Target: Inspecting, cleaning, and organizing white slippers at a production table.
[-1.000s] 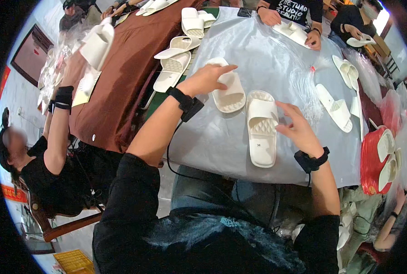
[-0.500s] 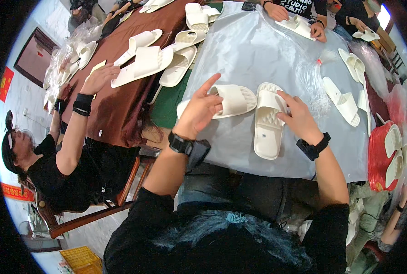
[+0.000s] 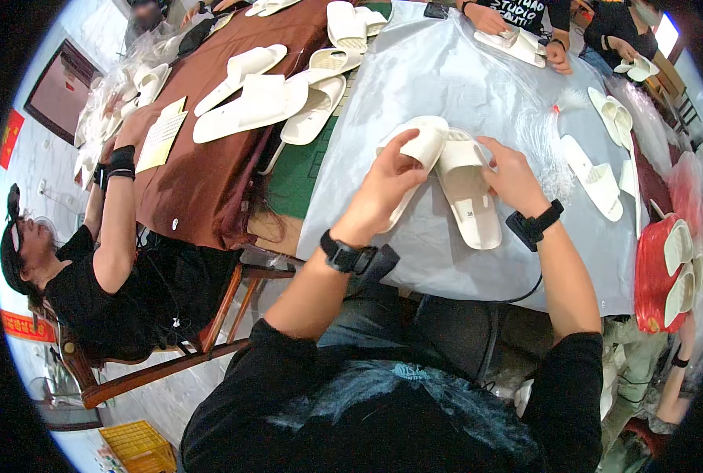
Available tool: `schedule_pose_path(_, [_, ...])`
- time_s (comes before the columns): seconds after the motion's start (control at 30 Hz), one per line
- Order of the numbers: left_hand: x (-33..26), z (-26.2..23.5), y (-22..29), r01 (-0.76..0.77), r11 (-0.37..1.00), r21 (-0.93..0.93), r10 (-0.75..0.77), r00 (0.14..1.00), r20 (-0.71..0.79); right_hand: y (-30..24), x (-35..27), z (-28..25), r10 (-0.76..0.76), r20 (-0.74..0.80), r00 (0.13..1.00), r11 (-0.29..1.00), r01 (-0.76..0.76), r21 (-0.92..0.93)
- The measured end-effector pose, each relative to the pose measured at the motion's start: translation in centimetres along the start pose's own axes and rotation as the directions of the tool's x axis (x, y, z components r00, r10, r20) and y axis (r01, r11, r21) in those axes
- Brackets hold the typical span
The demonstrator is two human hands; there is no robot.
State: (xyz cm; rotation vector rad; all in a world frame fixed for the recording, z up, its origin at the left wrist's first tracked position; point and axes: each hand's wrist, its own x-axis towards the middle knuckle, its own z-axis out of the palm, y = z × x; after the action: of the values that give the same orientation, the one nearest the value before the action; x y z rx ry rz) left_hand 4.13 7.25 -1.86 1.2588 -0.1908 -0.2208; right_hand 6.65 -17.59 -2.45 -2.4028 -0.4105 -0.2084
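Gripping: left hand [image 3: 389,183] closed around a cream slipper [image 3: 417,158], lifted on edge over the grey plastic-covered table [image 3: 446,71]. Right hand [image 3: 511,175] rests, fingers spread, on the second cream slipper [image 3: 470,193], which lies flat just beside the first, touching it. Black wristbands [image 3: 347,255] on both wrists.

The person wears a black long-sleeved top, both sleeves pushed up above the elbows so the forearms are bare. On the left wrist, just below the left hand [image 3: 387,185], sits a black watch-like band [image 3: 344,254] with a dark boxy unit beside it. Below the right hand [image 3: 513,177] a similar black strap [image 3: 534,223] carries a thin black cable trailing down. Grey trousers cover the lap.
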Motion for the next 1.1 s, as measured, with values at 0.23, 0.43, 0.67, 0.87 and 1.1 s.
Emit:
schedule_pose_path(0.23, [-1.7,-2.6,3.8,-0.276,0.685,0.674,0.217,0.961,0.172,0.0,-1.1,-0.4,0.195,0.135,0.971,0.968,-0.213,0.131])
schedule_pose_path(0.43, [-0.8,-4.5,1.5,-0.287,0.348,0.893,0.151,0.957,0.249,-3.3,-2.6,-0.9,0.273,0.215,0.938,0.935,-0.311,0.171])
schedule_pose_path(0.67, [-3.8,-1.5,-0.6,-0.21,0.125,0.97,0.194,0.964,0.184,-2.7,-4.5,-1.7,0.157,0.136,0.978,0.985,-0.165,0.053])
schedule_pose_path(0.87, [-4.1,-2.1,0.9,-0.268,0.244,0.932,0.287,0.938,0.195,-5.4,-5.3,-1.8,0.061,0.118,0.991,0.997,-0.065,0.03])
schedule_pose_path(1.1, [-2.2,-1.5,4.8,-0.409,0.369,0.835,0.266,0.907,0.327,-4.5,-3.2,-2.7,0.024,-0.029,0.999,0.988,-0.028,-0.149])
